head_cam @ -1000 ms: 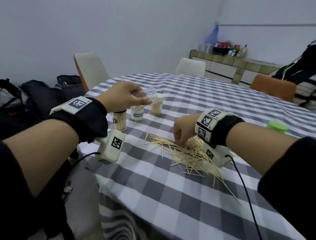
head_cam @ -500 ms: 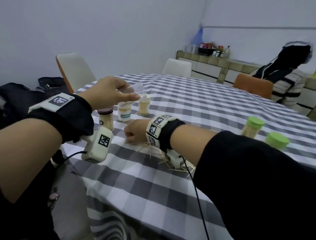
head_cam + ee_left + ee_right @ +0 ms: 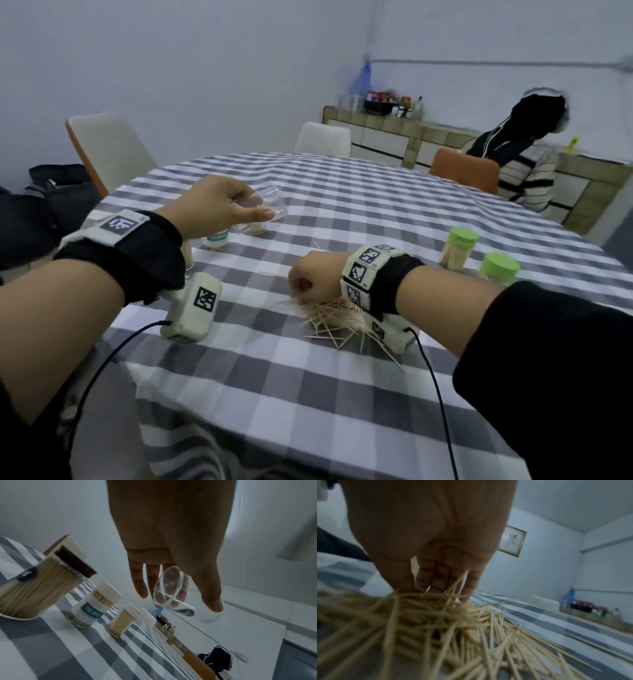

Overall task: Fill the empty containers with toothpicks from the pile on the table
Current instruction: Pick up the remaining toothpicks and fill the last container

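- A dim, cool, even light is seen in all three views; no lamp or window is shown.
- Only soft shadows are cast under the toothpick pile (image 3: 337,317) on the table (image 3: 342,212).
- Straight lines are bent by wide-angle distortion toward the edges of the head view.
- In the right wrist view, nearby toothpicks at 8 o'clock are blurred.
- In the left wrist view, smearing is seen at 3 o'clock.
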